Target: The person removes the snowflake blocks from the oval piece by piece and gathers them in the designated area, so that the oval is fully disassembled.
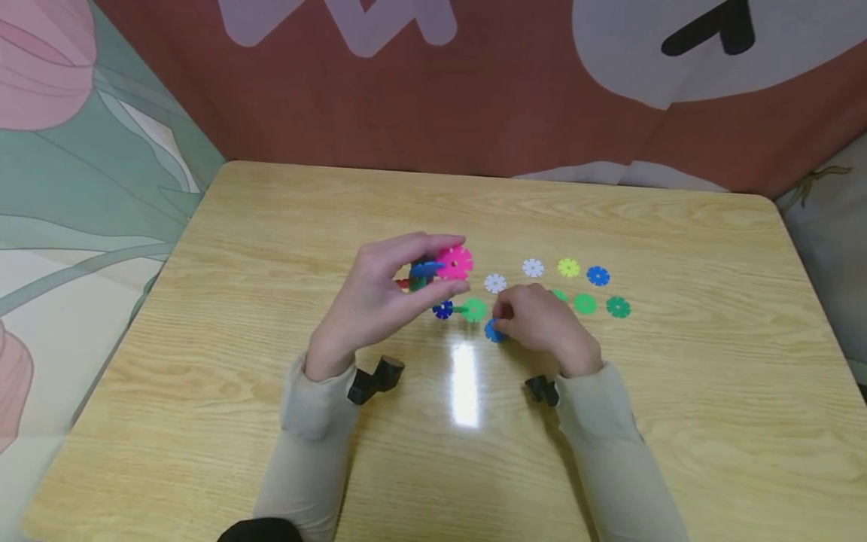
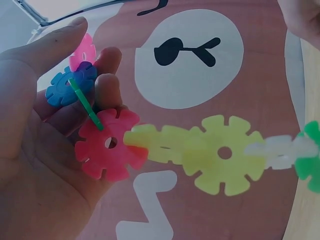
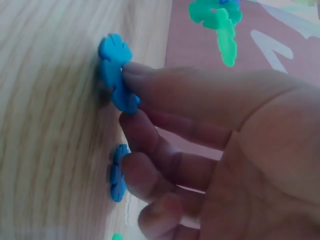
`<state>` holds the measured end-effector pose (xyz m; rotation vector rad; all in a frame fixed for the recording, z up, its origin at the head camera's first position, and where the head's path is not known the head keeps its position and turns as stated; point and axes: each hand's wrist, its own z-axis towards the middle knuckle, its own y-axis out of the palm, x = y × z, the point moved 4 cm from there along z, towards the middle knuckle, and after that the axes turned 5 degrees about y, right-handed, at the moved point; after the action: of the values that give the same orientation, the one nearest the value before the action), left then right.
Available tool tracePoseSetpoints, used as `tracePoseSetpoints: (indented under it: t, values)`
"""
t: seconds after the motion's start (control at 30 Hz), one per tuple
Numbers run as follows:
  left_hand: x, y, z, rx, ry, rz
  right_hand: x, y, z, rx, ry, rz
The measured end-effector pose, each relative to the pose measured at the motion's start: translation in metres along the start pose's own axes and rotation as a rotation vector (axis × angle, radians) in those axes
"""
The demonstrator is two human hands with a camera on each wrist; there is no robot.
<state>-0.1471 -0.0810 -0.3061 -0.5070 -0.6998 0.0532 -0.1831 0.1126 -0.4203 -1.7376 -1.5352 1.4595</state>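
My left hand [image 1: 369,290] holds a chain of interlocked plastic flower-shaped discs above the table, thumb and fingers around its pink disc [image 1: 460,263]. In the left wrist view a blue disc [image 2: 57,92], a green disc seen edge-on [image 2: 85,105], a red disc [image 2: 92,157], yellow discs [image 2: 205,172] and a white disc [image 2: 280,159] follow along the chain. Lower right, my right hand [image 1: 542,322] pinches a loose blue disc [image 3: 111,75] by its edge, at the tabletop. In the right wrist view, another blue disc [image 3: 117,175] lies beyond the fingers.
On the wooden table [image 1: 203,361], right of centre, lie loose discs: white [image 1: 533,267], yellow [image 1: 568,267], blue [image 1: 598,275] and several green ones [image 1: 619,307]. A red patterned backdrop [image 1: 406,105] rises behind the far edge.
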Motion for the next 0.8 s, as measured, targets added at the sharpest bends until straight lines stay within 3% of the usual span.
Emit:
tracePoseSetpoints:
  t: [0.23, 0.37, 0.47, 0.57, 0.63, 0.7, 0.8]
  values:
    - [0.0, 0.001, 0.001, -0.003, -0.016, 0.005, 0.001, 0.001, 0.002, 0.029, 0.034, -0.011]
    - [-0.001, 0.002, 0.001, 0.002, -0.015, 0.001, -0.003, -0.009, -0.001, 0.16, -0.008, 0.069]
    - [-0.001, 0.004, 0.002, -0.004, -0.004, 0.014, -0.015, -0.028, -0.012, 0.389, -0.165, 0.215]
    - [-0.002, 0.006, 0.002, -0.03, -0.003, 0.011, -0.029, -0.046, -0.033, 0.661, -0.414, 0.363]
    - [-0.002, 0.007, 0.002, -0.061, -0.007, -0.011, -0.038, -0.054, -0.048, 0.797, -0.583, 0.44]
    - [-0.002, 0.009, 0.002, -0.098, -0.004, -0.047, -0.047, -0.059, -0.06, 0.869, -0.723, 0.479]
    - [-0.002, 0.013, 0.002, -0.154, 0.014, -0.11, -0.057, -0.061, -0.07, 0.885, -0.862, 0.48]
